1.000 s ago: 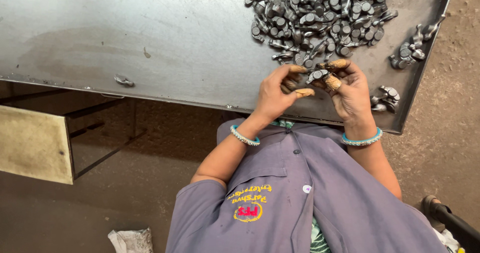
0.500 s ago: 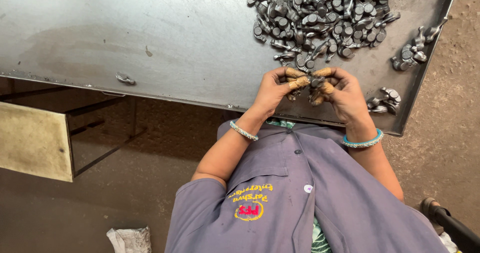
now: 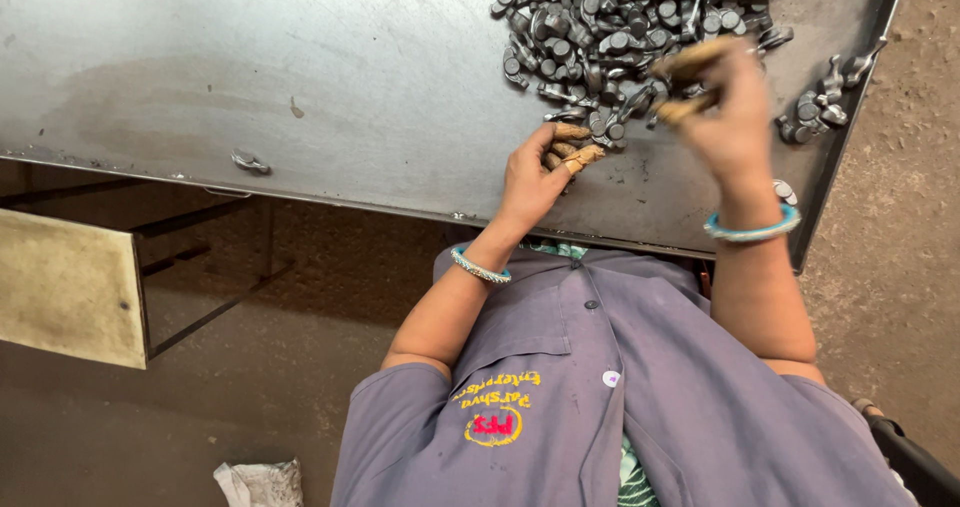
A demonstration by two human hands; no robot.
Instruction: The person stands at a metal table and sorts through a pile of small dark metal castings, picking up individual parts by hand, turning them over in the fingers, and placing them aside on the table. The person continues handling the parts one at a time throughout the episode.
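A big heap of small dark grey metal parts lies at the far side of a steel table. My left hand, with tan covers on its fingertips, rests at the near edge of the heap, its fingers curled around a small metal part. My right hand is raised above the heap's right side and blurred by motion. Its covered thumb and fingers are pinched with something dark between them, too smeared to identify. Each wrist wears a turquoise bangle.
A smaller cluster of the same parts sits near the table's right edge. A single part lies alone near the front left edge. A tan panel and dark frame stand below left, and crumpled paper lies on the dirt floor.
The hands, held together at the table's near edge over one part, have separated. The right hand has swung up and to the right over the heap. The left hand stays by the heap.
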